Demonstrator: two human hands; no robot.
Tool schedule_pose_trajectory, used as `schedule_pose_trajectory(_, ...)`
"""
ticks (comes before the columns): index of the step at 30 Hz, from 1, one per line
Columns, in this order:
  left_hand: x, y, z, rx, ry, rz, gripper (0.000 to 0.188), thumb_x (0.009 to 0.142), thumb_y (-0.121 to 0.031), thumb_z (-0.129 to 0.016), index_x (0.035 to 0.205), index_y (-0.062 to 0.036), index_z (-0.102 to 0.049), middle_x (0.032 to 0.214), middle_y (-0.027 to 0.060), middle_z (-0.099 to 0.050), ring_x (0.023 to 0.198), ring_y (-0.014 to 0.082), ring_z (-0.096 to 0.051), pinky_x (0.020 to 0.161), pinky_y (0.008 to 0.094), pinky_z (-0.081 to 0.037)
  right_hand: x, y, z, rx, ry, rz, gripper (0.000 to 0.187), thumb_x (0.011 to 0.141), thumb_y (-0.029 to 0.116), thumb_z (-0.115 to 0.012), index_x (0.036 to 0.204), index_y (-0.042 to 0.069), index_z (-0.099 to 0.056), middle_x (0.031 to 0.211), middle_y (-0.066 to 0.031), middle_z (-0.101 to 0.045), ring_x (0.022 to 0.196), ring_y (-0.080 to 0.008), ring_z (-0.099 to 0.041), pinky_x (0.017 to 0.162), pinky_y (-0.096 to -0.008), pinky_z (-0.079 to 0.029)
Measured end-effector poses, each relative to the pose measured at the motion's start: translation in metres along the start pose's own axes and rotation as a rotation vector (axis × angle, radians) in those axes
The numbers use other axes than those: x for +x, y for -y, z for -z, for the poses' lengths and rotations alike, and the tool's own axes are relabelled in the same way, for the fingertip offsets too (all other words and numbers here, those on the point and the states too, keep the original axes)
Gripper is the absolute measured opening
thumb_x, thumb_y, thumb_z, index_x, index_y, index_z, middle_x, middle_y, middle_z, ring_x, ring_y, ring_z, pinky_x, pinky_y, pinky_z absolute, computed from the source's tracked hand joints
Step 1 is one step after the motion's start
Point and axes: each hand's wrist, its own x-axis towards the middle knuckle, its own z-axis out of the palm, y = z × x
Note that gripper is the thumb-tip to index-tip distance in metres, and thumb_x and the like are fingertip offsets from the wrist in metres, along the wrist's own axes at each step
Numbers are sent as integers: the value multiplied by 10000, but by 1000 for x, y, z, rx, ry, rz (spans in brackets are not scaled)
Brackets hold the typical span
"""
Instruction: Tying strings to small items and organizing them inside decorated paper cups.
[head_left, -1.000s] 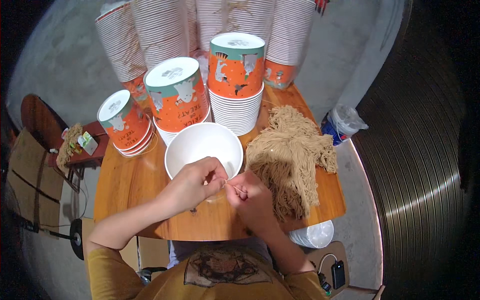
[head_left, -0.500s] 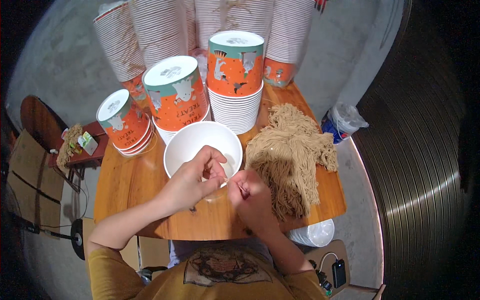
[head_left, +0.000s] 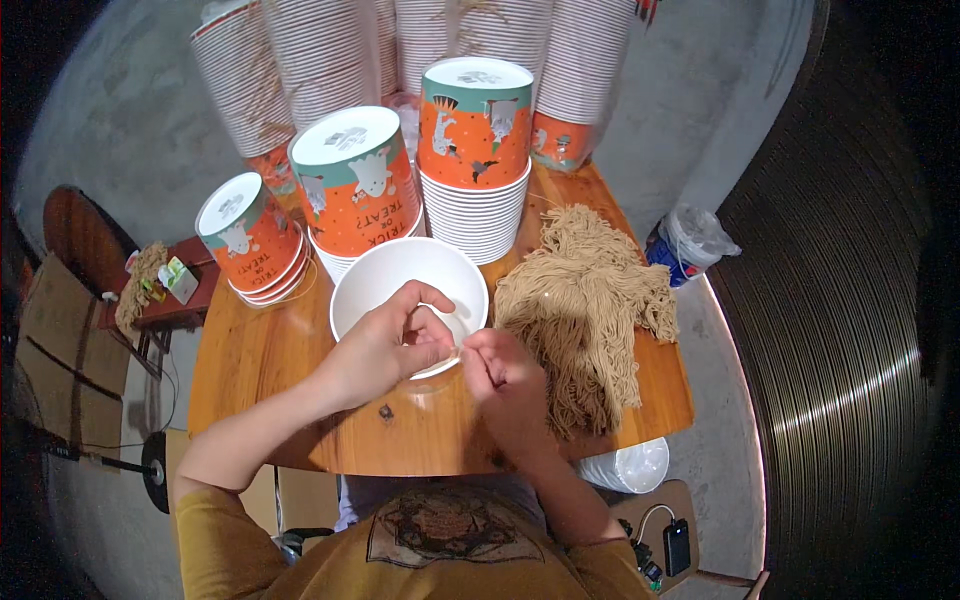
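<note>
A white paper bucket [head_left: 372, 275] stands with its open mouth up near the middle of the table. At its near right rim my left hand [head_left: 385, 345] is closed in a pinch, thumb against fingers, partly over the opening. Just right of it, my right hand [head_left: 503, 380] is closed with thumb and forefinger together. A short, thin, pale piece of cord shows between the fingertips; most of it is hidden by them. Right of my hands lies a heap of tan cords [head_left: 590, 285], loosely bundled.
Upside-down orange and green bucket stacks [head_left: 475, 145], [head_left: 355, 200] and a shorter bucket stack [head_left: 250, 240] stand behind on the wooden table [head_left: 250, 390]. Tall wrapped stacks [head_left: 320, 60] rise at the back. A blue bin [head_left: 670, 255] is beyond the right edge.
My right hand has shifted slightly up and its fingers have turned at the bucket's rim. The left hand keeps its pinch. The whole view has moved a little.
</note>
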Motion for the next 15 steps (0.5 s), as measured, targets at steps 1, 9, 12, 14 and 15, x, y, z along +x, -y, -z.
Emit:
schedule_pose_trajectory(1,1,1,1,-46,21,27,335,885,-10,-601,1167,-41,-423,878,31,-592,863,77,-552,776,220,-449,0,5,1,56,-13,-37,32,849,45,-617,873,35,-598,659,41,-503,556,-17,-418,510,-207,-364)
schedule_pose_trajectory(9,5,-1,0,-19,29,60,309,894,-31,-593,1159,-23,-434,840,5,-558,793,64,-519,720,200,-427,4,0,14,-360,55,223,82,796,55,-675,870,57,-639,707,-44,-547,517,-113,-504,500,-259,-426)
schedule_pose_trajectory(12,5,-3,-1,-29,21,66,299,886,-31,-595,1144,-15,-444,821,-3,-542,767,59,-508,696,199,-421,6,-4,14,-343,28,308,122,769,50,-694,880,74,-650,720,-66,-538,535,-161,-532,499,-289,-437)
schedule_pose_trajectory(14,5,-3,-1,-38,11,71,289,878,-26,-596,1129,-8,-454,812,-3,-536,757,57,-507,690,202,-424,6,-8,13,-415,-3,320,164,734,29,-703,884,77,-659,717,-76,-523,567,-192,-551,502,-305,-443)
schedule_pose_trajectory(15,5,-4,-1,-35,14,78,286,878,-27,-595,1126,-9,-454,809,-6,-532,754,55,-503,688,202,-423,5,-7,14,-414,0,322,164,734,29,-703,884,77,-659,717,-76,-523,567,-192,-551,502,-305,-443)
